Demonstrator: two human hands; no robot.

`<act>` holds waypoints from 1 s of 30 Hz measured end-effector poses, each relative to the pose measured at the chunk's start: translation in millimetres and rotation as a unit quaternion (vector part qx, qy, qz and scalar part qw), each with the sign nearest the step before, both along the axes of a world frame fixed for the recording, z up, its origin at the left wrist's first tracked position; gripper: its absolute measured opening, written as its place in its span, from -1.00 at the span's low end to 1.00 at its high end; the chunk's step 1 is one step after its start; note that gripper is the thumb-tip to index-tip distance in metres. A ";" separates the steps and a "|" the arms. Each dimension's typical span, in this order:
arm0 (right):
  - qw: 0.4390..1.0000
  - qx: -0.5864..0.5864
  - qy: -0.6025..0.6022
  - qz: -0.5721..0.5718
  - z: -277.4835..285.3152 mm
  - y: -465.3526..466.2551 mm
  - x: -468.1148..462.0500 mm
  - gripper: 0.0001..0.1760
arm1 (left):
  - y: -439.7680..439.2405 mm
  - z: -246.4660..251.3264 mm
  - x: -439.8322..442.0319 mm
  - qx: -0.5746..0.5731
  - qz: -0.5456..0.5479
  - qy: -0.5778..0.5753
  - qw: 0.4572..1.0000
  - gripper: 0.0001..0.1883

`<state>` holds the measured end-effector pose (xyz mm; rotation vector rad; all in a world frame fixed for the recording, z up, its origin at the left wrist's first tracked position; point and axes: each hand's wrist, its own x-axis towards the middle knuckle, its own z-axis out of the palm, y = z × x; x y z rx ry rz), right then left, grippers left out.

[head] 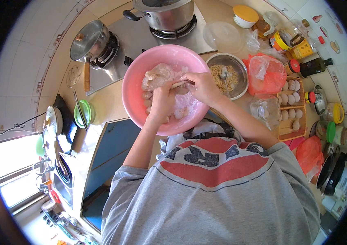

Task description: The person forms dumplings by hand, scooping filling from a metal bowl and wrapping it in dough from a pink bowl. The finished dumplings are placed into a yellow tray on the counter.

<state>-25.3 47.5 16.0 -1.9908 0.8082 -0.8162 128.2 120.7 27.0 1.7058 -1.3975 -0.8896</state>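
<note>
Over a large pink plastic basin (133, 92), both hands pinch one flat piece of pale dough (179, 84) between them. My left hand (163, 102) grips its left end, and my right hand (202, 88) holds the right end with bent fingers. Under and behind the hands, a large lump of whitish dough (160, 75) lies in the basin, with several small rounded dough pieces (147, 99) near its left side and floury residue on the bottom. Right of the basin, a steel bowl (243, 78) holds a crumbly yellowish filling (225, 76) and a metal spoon (224, 75).
A steel pot (170, 18) and a wooden-handled saucepan (86, 43) stand on the gas stove (130, 33). A green bowl (84, 113) is at left. On the right are a clear lid (222, 35), a red plastic bag (266, 75), a basket of eggs (293, 134), jars and bottles.
</note>
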 end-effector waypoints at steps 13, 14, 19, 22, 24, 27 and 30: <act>0.996 -0.029 -0.069 -0.040 1.4 6.0 2.1 -0.73 | 1.9 7.9 -9.2 -0.001 -0.003 -0.020 1.000 -0.75; 0.994 0.008 -0.101 -0.041 1.9 6.3 1.7 -0.74 | 1.8 7.3 -9.7 0.031 0.025 0.016 0.999 -0.73; 0.998 -0.032 -0.024 -0.043 4.2 6.7 -0.4 -0.78 | 2.9 7.6 -11.7 -0.018 0.019 -0.024 0.999 -0.72; 0.996 0.007 -0.068 -0.057 4.8 6.8 -0.6 -0.79 | 4.0 8.6 -13.2 0.007 0.041 0.020 0.999 -0.69; 0.997 0.003 -0.062 -0.056 5.0 6.5 -0.8 -0.78 | 4.4 8.8 -14.7 -0.020 0.045 0.009 0.999 -0.68; 0.996 -0.062 -0.032 -0.046 5.6 5.3 -0.8 -0.77 | 5.2 9.2 -15.6 -0.082 0.042 -0.048 0.995 -0.71; 0.996 -0.045 -0.064 -0.047 6.4 4.4 -1.1 -0.76 | 7.0 9.3 -14.5 -0.044 0.056 -0.041 0.997 -0.80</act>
